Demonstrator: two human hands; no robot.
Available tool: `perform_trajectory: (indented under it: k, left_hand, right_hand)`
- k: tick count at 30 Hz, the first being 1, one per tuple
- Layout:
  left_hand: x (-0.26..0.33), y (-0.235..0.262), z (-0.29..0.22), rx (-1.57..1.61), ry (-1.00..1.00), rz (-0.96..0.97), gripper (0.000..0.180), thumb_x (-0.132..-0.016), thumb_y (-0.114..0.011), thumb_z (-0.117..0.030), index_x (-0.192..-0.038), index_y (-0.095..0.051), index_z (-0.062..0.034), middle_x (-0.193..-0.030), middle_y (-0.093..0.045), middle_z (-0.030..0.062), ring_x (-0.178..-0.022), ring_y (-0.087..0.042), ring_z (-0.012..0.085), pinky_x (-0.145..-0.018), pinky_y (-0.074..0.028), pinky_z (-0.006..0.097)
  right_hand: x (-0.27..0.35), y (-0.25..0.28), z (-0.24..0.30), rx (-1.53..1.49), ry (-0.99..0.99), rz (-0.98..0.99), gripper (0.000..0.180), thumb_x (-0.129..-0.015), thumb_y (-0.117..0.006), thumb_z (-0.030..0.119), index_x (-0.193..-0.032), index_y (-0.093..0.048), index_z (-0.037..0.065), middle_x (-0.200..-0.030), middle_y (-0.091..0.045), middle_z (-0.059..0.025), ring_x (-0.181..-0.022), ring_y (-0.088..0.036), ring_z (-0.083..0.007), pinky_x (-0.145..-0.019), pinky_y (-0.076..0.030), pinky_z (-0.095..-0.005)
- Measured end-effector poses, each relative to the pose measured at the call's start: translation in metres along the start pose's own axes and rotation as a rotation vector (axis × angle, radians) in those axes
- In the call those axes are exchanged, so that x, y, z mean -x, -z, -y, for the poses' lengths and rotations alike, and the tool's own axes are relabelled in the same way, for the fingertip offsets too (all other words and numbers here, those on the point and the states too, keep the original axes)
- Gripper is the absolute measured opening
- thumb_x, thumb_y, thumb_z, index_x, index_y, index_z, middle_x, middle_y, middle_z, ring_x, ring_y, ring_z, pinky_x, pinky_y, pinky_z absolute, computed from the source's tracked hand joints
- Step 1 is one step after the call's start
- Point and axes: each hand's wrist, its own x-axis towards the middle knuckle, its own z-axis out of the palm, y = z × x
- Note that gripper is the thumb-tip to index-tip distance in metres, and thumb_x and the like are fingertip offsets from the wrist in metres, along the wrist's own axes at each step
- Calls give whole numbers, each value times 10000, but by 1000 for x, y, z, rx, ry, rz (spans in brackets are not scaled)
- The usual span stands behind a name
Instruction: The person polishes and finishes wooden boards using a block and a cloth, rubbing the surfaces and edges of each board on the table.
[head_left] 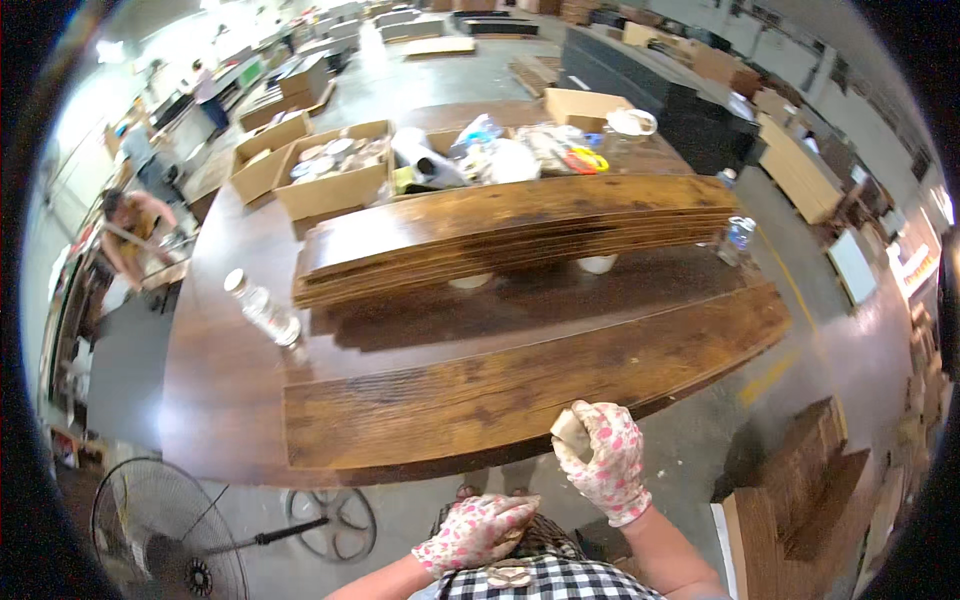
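Gripping pale pad (571, 432) in right hand (606, 462) fingers at plank (520, 385) edge | left hand (474, 532) fingers curled, empty

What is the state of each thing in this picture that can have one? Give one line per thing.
Right hand: gloved, gripping a small pad at the plank's near edge.
Left hand: gloved, held near the body, off the table.
Plank: lying flat, alone.
Plank stack: piled flat, raised on white cups.
Bottle: upright, capped.
Boxes: open, filled.
Fan: on the floor; running or not, cannot tell.
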Motion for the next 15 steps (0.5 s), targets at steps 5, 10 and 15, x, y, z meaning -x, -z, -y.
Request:
perform_trajectory:
  k: [5, 10, 15]
  left_hand:
    - [22, -13, 7, 37, -25, -47, 521, -800, -652, -183, -1288, -523, -54, -1319, -558, 134, -1132, -565, 324, -949, -464, 404]
    - [60, 7, 26, 14, 19, -51, 444, -815, -653, -203, -1224, -563, -58, -1242, -588, 147, -1081, -579, 334, -883, -487, 419]
    - [118, 41, 48, 117, 253, -24, 330, -800, -679, -282, -1031, -657, -47, -1026, -662, 143, -993, -601, 352, -814, -500, 419]
  right_hand:
    - [-5, -21, 39, -45, 78, 61, 503, -684, -777, 246, -1112, -594, 56, -993, -594, -118, -903, -586, -308, -775, -480, -424]
    - [-10, -50, 100, -46, 161, 184, 540, -696, -768, 280, -1148, -567, 63, -984, -579, -103, -888, -583, -290, -751, -471, -422]
    - [-16, -94, 182, -120, 246, 235, 517, -711, -751, 310, -1131, -568, 71, -972, -579, -97, -873, -582, -285, -734, -467, -417]
